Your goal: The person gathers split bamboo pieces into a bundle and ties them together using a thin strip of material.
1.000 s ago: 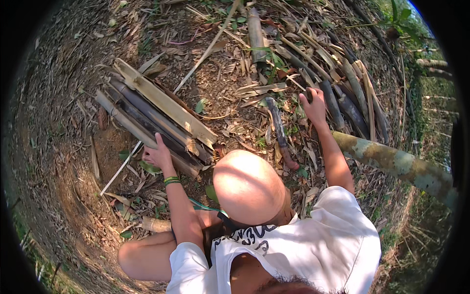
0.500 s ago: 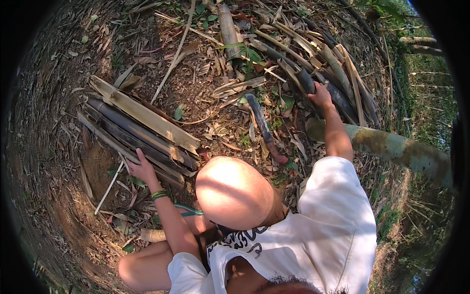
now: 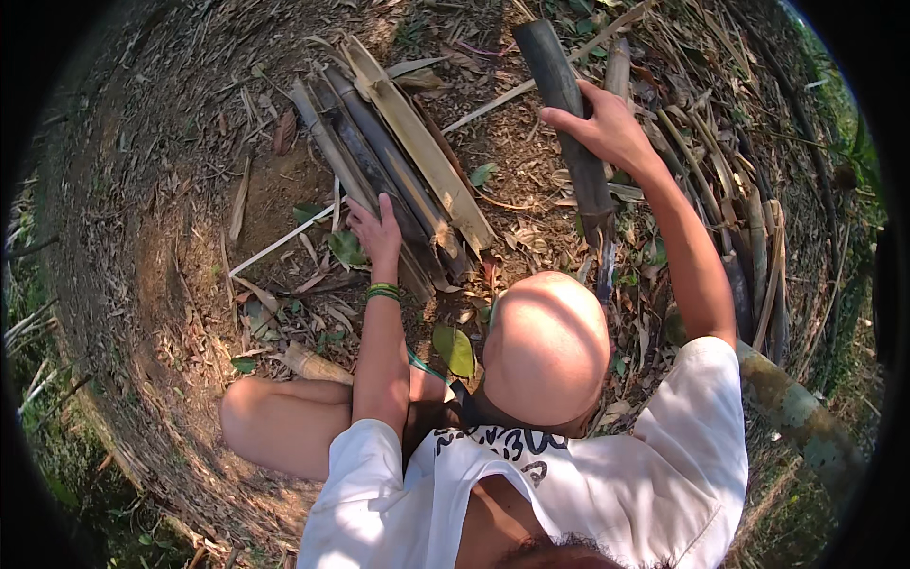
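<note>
My right hand (image 3: 608, 129) is wrapped round a dark bamboo piece (image 3: 553, 71), lifted above the ground in front of my raised knee. The piece stands nearly upright in the picture, its lower end ragged. On the left, my left hand (image 3: 376, 230) is at the near left side of a pile of split bamboo (image 3: 387, 142), thumb up and fingers apart. It seems to touch the outermost strip, but its grip closes on nothing visible. The pile has dark pieces and a broad pale strip (image 3: 403, 119) lying side by side.
A larger heap of bamboo pieces (image 3: 754, 223) lies at right. Near it, a mottled trunk (image 3: 806, 408) slants off beyond my right arm. Left of my left forearm lies a thin white stick (image 3: 284, 245). Below the held piece, a dark narrow object (image 3: 605, 275) is partly hidden by my knee.
My right hand has brought the dark bamboo piece from the right-hand heap leftward and up. The view has turned right to left, so the split pile now appears nearer the middle. My left hand stays beside it.
</note>
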